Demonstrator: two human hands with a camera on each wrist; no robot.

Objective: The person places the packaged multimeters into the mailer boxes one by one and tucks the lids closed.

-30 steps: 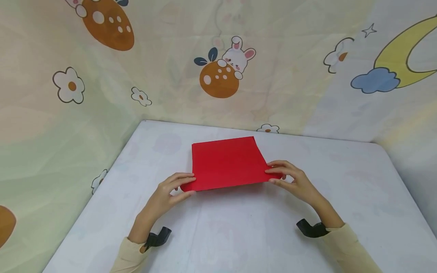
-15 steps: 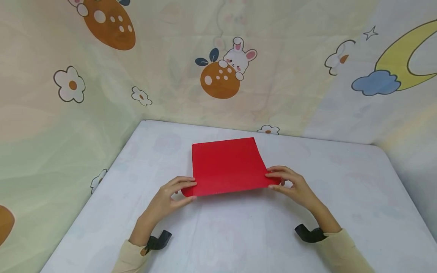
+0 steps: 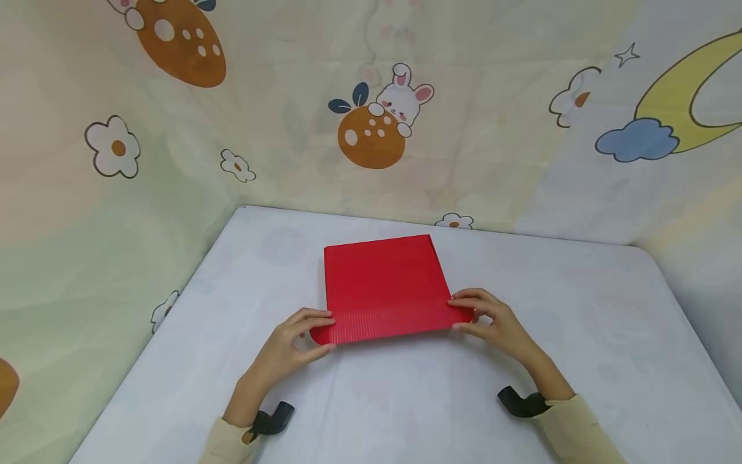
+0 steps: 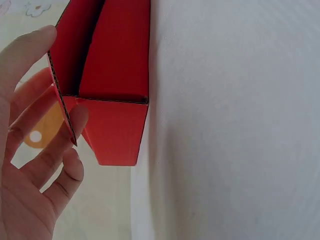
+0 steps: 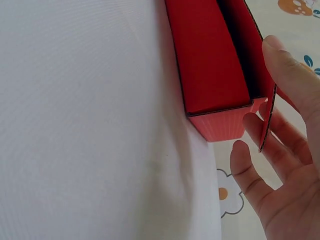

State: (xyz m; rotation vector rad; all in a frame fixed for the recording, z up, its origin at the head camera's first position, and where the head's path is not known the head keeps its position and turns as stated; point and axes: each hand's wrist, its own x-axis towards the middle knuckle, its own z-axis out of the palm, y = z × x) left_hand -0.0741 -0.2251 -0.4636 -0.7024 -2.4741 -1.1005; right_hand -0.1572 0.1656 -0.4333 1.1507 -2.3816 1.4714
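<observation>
A red cardboard box [image 3: 385, 277] sits on the white table, its lid flap sticking out toward the person. In the left wrist view the lid [image 4: 70, 45] stands partly lifted, with a dark gap between it and the front wall [image 4: 117, 50]. My left hand [image 3: 290, 345] pinches the lid's left corner, thumb on the near edge and fingers on top. At the opposite corner my right hand [image 3: 493, 322] pinches the lid the same way, as the right wrist view shows with the lid edge [image 5: 270, 115] between thumb and fingers. The box's inside is hidden.
The white table [image 3: 382, 399] extends around the box on all sides. Behind it hangs a printed cloth backdrop [image 3: 487, 129] with rabbits, flowers and a moon. Black bands [image 3: 275, 419] are on both wrists, at the cuffs of beige sleeves.
Both hands have moved toward the person and downward in the head view, bringing the lid's front edge with them. Fine ridges now show along that edge. The grip on both corners stays the same.
</observation>
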